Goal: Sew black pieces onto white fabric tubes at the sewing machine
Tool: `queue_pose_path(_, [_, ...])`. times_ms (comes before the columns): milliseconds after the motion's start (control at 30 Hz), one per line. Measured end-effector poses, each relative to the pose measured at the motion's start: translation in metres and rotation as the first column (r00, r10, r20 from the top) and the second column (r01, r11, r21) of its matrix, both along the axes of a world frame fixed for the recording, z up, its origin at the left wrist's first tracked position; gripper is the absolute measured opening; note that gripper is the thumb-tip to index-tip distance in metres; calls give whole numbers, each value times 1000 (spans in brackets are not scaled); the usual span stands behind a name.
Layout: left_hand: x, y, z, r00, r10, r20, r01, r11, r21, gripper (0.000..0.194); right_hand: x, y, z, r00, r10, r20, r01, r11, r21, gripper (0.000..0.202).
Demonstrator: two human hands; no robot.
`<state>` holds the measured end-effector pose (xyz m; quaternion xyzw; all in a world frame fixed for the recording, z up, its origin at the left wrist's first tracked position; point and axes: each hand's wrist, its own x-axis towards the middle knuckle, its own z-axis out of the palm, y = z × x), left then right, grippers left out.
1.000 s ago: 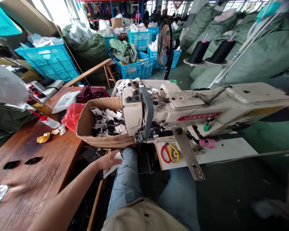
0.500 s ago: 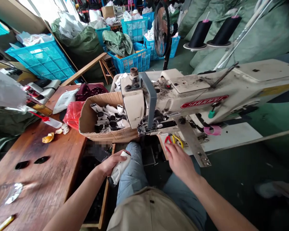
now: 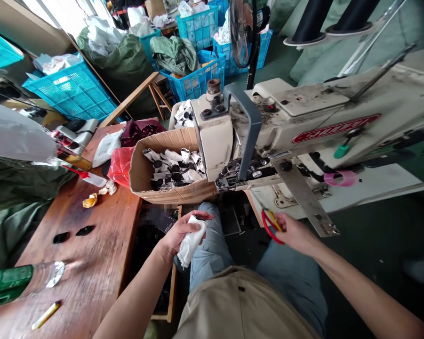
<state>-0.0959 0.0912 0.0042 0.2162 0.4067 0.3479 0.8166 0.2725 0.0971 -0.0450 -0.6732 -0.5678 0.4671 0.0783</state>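
My left hand (image 3: 179, 234) is closed around a small white cloth piece (image 3: 190, 244) with dark ends, above my left thigh. My right hand (image 3: 291, 230) grips a pair of scissors (image 3: 270, 227) with red and yellow handles, below the machine's white plate. The scissors' blades point up and left, toward the sewing machine's head (image 3: 215, 141). Between the machine and the wooden table stands a cardboard box (image 3: 172, 194) full of similar white and black pieces.
On the wooden table (image 3: 92, 249) at left lie two black pieces (image 3: 72, 234), a yellow cutter (image 3: 46, 314), orange peel and a green bottle (image 3: 12, 285). A metal bar (image 3: 305, 200) juts from the machine. Behind are blue crates (image 3: 74, 87) and a fan.
My right hand has picked up the scissors from the machine's plate and holds them clear of it. The view has shifted, and the cloth piece in my left hand is turned more upright.
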Motion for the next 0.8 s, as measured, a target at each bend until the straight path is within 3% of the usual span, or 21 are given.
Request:
queue_pose_path(67, [0, 1, 2, 999, -13, 34, 13, 1000, 7, 50, -9, -29, 7, 909, -21, -415, -53, 985, -166, 45])
queue_pose_path(167, [0, 2, 2, 997, -40, 68, 40, 999, 6, 51, -35, -57, 30, 770, -9, -638, -296, 881, -369, 35])
queue_pose_path(233, [0, 3, 2, 996, -53, 73, 52, 999, 4, 51, -54, -58, 47, 765, 50, -643, -403, 814, -417, 32])
queue_pose_path(300, [0, 2, 1, 996, -56, 68, 56, 998, -4, 53, -70, -48, 58, 756, 77, -650, -431, 806, -406, 32])
queue_pose_path(400, [0, 1, 0, 997, -48, 53, 50, 998, -24, 55, -88, -34, 63, 737, 32, -676, -395, 831, -392, 35])
queue_pose_path(500, [0, 2, -1, 998, -48, 28, 49, 998, -42, 55, -100, -28, 55, 755, 47, -655, -369, 855, -364, 33])
queue_pose_path(633, [-6, 1, 2, 990, -136, -41, 133, 989, -68, 57, -101, -31, 39, 869, 176, -462, -248, 964, -99, 32])
queue_pose_path(700, [-14, 2, 10, 933, -328, -145, 313, 943, -115, 55, -93, -34, 31, 898, 189, -397, -213, 977, -17, 33])
queue_pose_path(767, [-25, 9, 24, 755, -525, -392, 522, 844, -126, 48, -81, -38, 22, 899, 157, -408, -194, 980, -52, 31])
queue_pose_path(800, [-31, 17, 33, 648, -537, -540, 577, 809, -112, 44, -75, -40, 16, 902, 134, -411, -185, 979, -87, 30])
